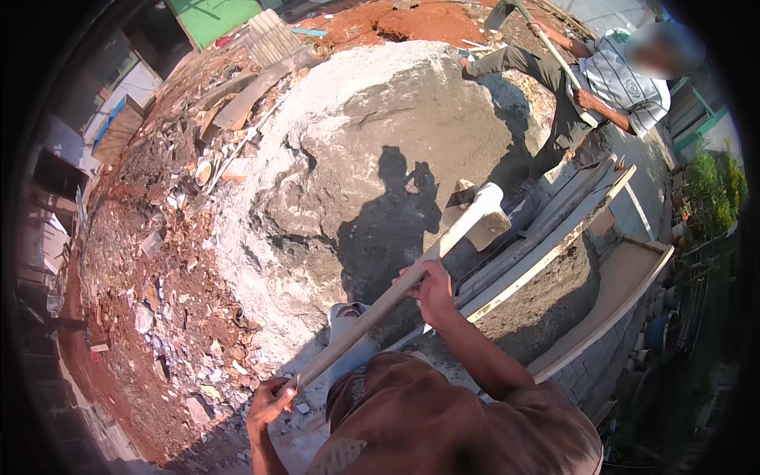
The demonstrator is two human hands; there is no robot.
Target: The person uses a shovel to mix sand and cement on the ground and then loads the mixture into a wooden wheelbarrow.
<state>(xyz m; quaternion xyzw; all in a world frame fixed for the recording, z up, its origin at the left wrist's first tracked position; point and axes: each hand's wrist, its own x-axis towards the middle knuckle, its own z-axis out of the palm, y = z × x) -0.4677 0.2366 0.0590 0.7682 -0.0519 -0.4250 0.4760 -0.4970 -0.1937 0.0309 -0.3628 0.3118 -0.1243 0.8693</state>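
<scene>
I hold a long hoe with a pale wooden handle (360,324), slanting from lower left to upper right. My left hand (269,404) is closed around its lower end, and my right hand (431,289) grips it higher up. The hoe's blade (483,229) rests at the right part of a heap of wet grey cement mix (412,119), which has a pale dry rim (293,111). Shadows of a head and body fall across the mix. My lower legs are mostly hidden behind my brown shirt.
At upper right a person (633,87) in a striped shirt holds another long-handled tool (554,55). Wooden boards (542,261) form a long trough along the right. Rubble on red soil (158,301) lines the left, with a green wall (206,16) behind.
</scene>
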